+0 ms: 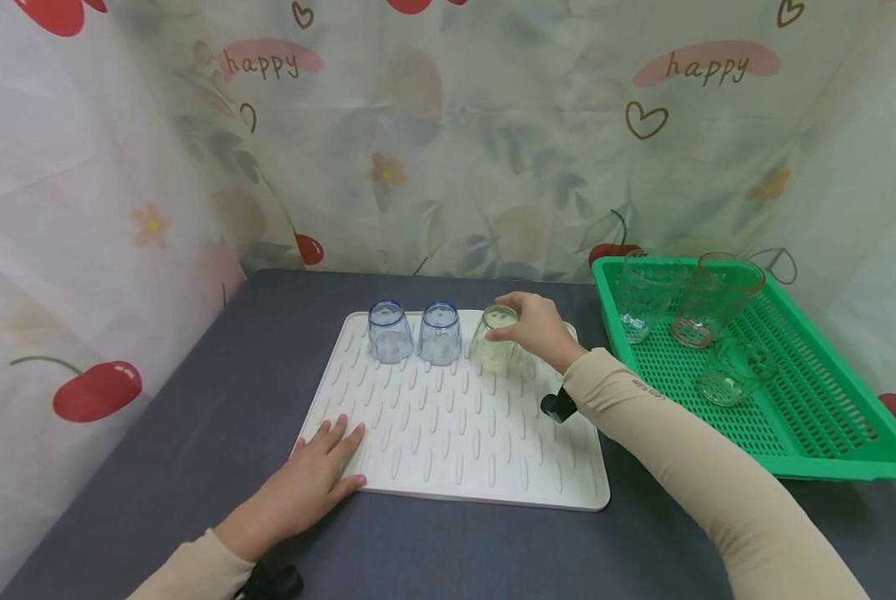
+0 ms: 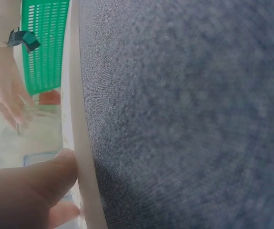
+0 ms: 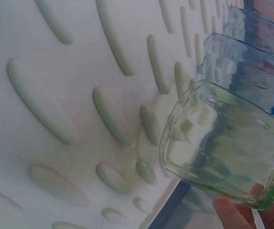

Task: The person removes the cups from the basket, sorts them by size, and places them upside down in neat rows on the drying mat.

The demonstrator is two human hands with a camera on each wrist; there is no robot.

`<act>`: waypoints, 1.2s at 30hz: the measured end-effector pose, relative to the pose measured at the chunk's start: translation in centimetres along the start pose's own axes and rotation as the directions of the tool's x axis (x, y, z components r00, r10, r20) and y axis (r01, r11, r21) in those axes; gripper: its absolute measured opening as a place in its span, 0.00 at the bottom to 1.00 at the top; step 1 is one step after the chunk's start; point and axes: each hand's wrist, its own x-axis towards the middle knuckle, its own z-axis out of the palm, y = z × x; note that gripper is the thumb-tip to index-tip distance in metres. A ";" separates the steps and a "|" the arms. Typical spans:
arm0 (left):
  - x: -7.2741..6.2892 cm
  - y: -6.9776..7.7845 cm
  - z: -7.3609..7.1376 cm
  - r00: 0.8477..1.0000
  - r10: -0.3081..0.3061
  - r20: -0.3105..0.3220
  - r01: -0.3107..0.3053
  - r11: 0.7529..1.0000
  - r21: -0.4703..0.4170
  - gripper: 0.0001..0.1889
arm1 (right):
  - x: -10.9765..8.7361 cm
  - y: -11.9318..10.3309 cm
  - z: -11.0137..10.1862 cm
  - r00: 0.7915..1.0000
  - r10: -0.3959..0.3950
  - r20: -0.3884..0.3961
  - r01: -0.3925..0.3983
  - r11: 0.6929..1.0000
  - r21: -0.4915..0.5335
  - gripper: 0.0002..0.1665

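Observation:
My right hand (image 1: 541, 329) grips a pale green glass tumbler (image 1: 490, 357) by its thick base from above. The tumbler is upside down at the back right of the white ridged drying mat (image 1: 448, 442). In the right wrist view its rim (image 3: 167, 138) faces the mat, close over the ridges, and fingers (image 3: 232, 212) show at the base. Left of it stand two blue tumblers, one nearer (image 1: 440, 337) and one farther (image 1: 390, 335), both upside down. My left hand (image 1: 301, 483) rests on the mat's front left corner, fingers spread, thumb (image 2: 55, 174) at the edge.
A green perforated basket (image 1: 841, 468) stands to the right, beside the mat. In it are a tall clear glass (image 1: 635, 317), a red-rimmed glass (image 1: 706, 312) and a clear glass (image 1: 728, 379) lying tilted. Dark grey cloth (image 1: 267, 367) covers the table; patterned curtains (image 1: 448, 150) enclose it.

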 end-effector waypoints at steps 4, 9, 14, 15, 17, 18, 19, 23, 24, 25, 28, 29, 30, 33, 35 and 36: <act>0.1 0.0 0.0 1.000 -0.010 0.012 0.010 1.000 0.003 0.34 | 0.2 0.1 0.4 1.000 -0.016 -0.001 0.016 1.000 -0.001 0.39; 0.2 0.1 -0.1 1.000 -0.014 0.020 0.014 1.000 0.009 0.34 | 0.5 0.1 0.7 1.000 -0.021 0.003 0.021 1.000 0.001 0.38; 0.2 0.1 -0.1 1.000 -0.017 0.026 0.017 1.000 0.008 0.34 | 0.7 0.1 0.9 1.000 -0.016 0.004 0.016 1.000 0.005 0.38; 0.2 0.0 -0.1 0.999 -0.018 0.028 0.018 1.000 0.008 0.34 | 0.7 0.1 0.9 1.000 -0.015 0.005 0.015 1.000 0.008 0.38; 0.2 0.0 -0.1 0.999 -0.020 0.031 0.019 1.000 0.009 0.34 | 0.8 0.1 1.0 1.000 -0.015 0.007 0.015 1.000 0.011 0.38; 0.2 0.0 -0.1 0.999 -0.020 0.031 0.020 1.000 0.008 0.34 | 0.9 0.1 1.1 1.000 -0.014 0.009 0.014 1.000 0.015 0.38; 0.2 0.0 -0.1 0.999 -0.020 0.031 0.019 1.000 0.009 0.34 | 0.9 0.1 1.1 1.000 -0.014 0.012 0.014 1.000 0.018 0.38; 0.2 0.1 -0.2 0.999 -0.016 0.033 0.016 1.000 0.004 0.34 | 1.2 0.2 1.1 1.000 -0.012 0.025 0.012 1.000 0.011 0.39; 0.2 0.1 -0.2 0.999 -0.015 0.034 0.015 1.000 0.003 0.34 | 1.3 0.3 1.1 1.000 -0.010 0.030 0.010 1.000 0.007 0.39; 0.2 0.1 -0.2 0.999 -0.014 0.036 0.014 1.000 0.001 0.34 | 1.4 0.3 1.1 0.999 -0.007 0.035 0.007 1.000 0.002 0.40; 0.3 0.0 -0.1 0.999 -0.015 0.041 0.015 1.000 0.004 0.34 | 1.6 0.4 1.0 0.999 0.001 0.043 -0.001 1.000 -0.005 0.40; 0.3 -0.1 -0.1 0.999 -0.015 0.042 0.015 1.000 0.006 0.34 | 1.6 0.4 1.0 0.999 0.006 0.044 -0.006 1.000 -0.002 0.40; 0.3 -0.1 0.0 0.999 -0.015 0.044 0.015 1.000 0.007 0.34 | 1.7 0.5 1.0 0.999 0.013 0.047 -0.013 1.000 0.001 0.40; 0.4 -0.2 0.0 0.999 -0.014 0.042 0.013 1.000 0.009 0.34 | 1.8 0.6 1.2 0.999 0.023 0.047 -0.024 1.000 0.017 0.39; 0.4 -0.1 0.0 0.999 -0.013 0.041 0.013 1.000 0.007 0.34 | 1.8 0.7 1.2 0.998 0.027 0.050 -0.029 0.999 0.027 0.39; 0.4 -0.1 0.0 0.999 -0.010 0.040 0.010 1.000 0.008 0.34 | 1.8 0.8 1.2 0.998 0.029 0.052 -0.031 0.999 0.030 0.39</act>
